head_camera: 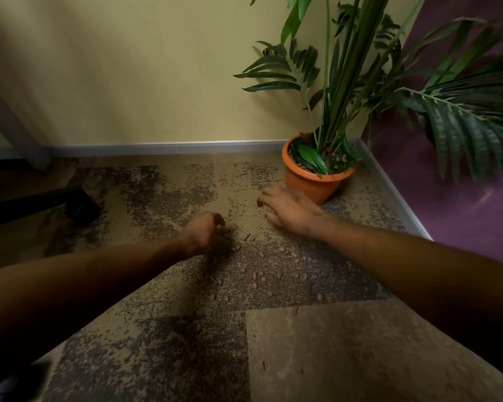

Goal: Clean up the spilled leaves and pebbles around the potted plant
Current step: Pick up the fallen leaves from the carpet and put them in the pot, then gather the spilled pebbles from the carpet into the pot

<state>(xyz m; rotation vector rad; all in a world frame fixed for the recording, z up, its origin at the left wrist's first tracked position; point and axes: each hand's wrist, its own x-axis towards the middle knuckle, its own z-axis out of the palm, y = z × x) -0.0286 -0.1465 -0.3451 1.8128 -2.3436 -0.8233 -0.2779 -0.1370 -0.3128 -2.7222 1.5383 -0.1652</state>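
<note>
The bare left forearm (84, 282) and bare right forearm (418, 256) reach forward and converge, the left grip (205, 232) knuckles-up with fingers curled under, the right grip (288, 208) farther ahead, palm down, fingers loosely spread.

- The pot (311, 184) in front of me is plain orange.
- Its plant (276, 74) shows 2 greens: dark on the fronds, brighter on the broad leaves.
- The pebbles (259, 277) are reddish brown.
- My carpet (163, 192) is tan, mottled with dark brown speckled patches.
- The back wall (143, 82) is pale yellow-green; the side wall (462, 198) is purple.
- The skirting (172, 147) is grey.
- The caster (82, 210) is black.
</note>
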